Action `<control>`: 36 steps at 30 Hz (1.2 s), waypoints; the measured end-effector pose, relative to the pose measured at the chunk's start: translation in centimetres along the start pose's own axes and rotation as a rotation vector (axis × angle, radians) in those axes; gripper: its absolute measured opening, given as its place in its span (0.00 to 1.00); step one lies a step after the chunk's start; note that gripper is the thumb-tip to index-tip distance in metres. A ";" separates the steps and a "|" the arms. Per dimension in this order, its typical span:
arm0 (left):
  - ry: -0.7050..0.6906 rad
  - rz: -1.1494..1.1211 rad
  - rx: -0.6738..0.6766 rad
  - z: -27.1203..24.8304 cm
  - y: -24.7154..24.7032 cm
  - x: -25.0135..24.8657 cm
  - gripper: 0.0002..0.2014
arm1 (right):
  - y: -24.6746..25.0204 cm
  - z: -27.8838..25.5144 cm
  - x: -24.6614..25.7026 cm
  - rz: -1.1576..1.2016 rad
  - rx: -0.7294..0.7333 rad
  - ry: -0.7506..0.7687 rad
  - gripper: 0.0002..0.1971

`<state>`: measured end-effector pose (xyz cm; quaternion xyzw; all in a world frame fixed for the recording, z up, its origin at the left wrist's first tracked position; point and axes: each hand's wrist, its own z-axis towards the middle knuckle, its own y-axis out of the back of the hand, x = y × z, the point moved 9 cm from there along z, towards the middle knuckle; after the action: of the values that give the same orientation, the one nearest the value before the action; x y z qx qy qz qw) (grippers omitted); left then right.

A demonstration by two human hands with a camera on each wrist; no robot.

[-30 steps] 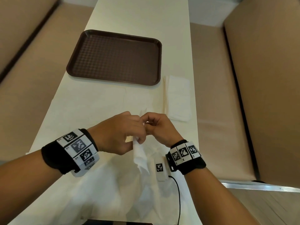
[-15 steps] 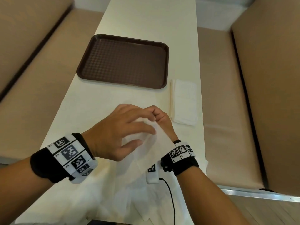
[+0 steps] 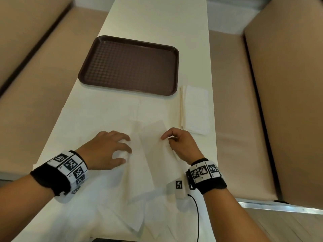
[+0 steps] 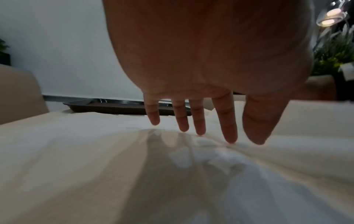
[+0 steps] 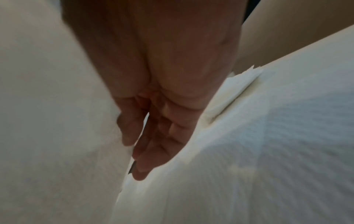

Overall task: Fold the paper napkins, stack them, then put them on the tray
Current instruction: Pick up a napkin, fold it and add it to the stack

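A white paper napkin point(image 3: 150, 145) lies partly unfolded on the cream table, between my hands. My left hand point(image 3: 120, 147) is spread flat, its straight fingertips point(image 4: 199, 131) pressing the napkin's left part. My right hand point(image 3: 167, 138) pinches the napkin's right edge point(image 5: 268, 136) between thumb and curled fingers point(image 5: 141, 151). A stack of folded napkins point(image 3: 194, 109) sits beyond my right hand, near the table's right edge. The dark brown tray point(image 3: 129, 65) lies farther back with nothing on it, and its rim point(image 4: 114, 106) shows in the left wrist view.
Several loose unfolded napkins point(image 3: 122, 215) lie in a heap at the near table edge under my forearms. A small white tagged device point(image 3: 178, 189) with a black cable rests by my right wrist. Tan benches point(image 3: 244, 119) flank the narrow table on both sides.
The napkin, held up between both hands a second ago, has come down onto the table. My left hand let go, opened and moved left; my right hand keeps its pinch.
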<state>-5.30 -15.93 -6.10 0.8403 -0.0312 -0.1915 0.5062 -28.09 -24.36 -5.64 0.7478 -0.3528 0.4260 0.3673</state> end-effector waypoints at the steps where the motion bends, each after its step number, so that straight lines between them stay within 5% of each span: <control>1: 0.009 0.003 -0.004 -0.2 0.0 0.4 0.27 | 0.4 0.1 0.0 0.030 -0.015 0.016 0.22; 6: 0.099 -0.254 -0.194 -0.6 2.8 1.9 0.15 | 1.1 -0.3 1.3 0.184 -0.012 0.096 0.25; 10: 0.079 -0.651 -0.251 1.2 5.5 0.4 0.39 | 0.2 -0.9 3.1 0.306 0.082 0.177 0.26; 12: 0.054 -0.742 -0.199 2.7 6.2 -0.9 0.43 | -0.4 -0.9 3.8 0.312 0.154 0.218 0.28; 15: 0.055 -0.896 -0.086 4.1 5.8 -1.4 0.27 | -0.6 -1.0 4.6 0.346 0.209 0.246 0.27; 17: 0.070 -1.020 -0.068 4.1 5.7 -1.0 0.19 | -0.1 -1.0 4.7 0.402 0.193 0.234 0.22; 19: 0.098 -1.135 -0.118 3.9 5.7 0.0 0.29 | 0.5 -0.9 4.3 0.522 0.168 0.193 0.08; 21: 0.115 -1.230 -0.195 3.8 6.0 0.8 0.30 | 0.1 -0.6 2.5 0.718 0.193 0.064 0.27; 23: 0.150 -1.302 -0.271 3.7 6.4 1.4 0.20 | -0.7 -0.6 0.8 0.857 0.227 -0.057 0.46; 26: 0.236 -1.318 -0.386 3.4 7.0 2.5 0.13 | -2.0 -0.9 -1.2 0.878 0.265 -0.128 0.52; 30: 0.266 -1.397 -0.390 3.1 7.0 3.2 0.15 | -2.5 -1.0 -1.7 0.799 0.251 -0.120 0.32; 36: 0.161 -1.366 -0.343 2.7 8.6 1.8 0.25 | -3.1 -0.1 -2.0 0.766 0.211 -0.144 0.20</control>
<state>-3.40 -22.80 -0.32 0.5920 0.5710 -0.4055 0.3989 -26.27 -22.32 -8.16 0.6238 -0.5852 0.5123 0.0776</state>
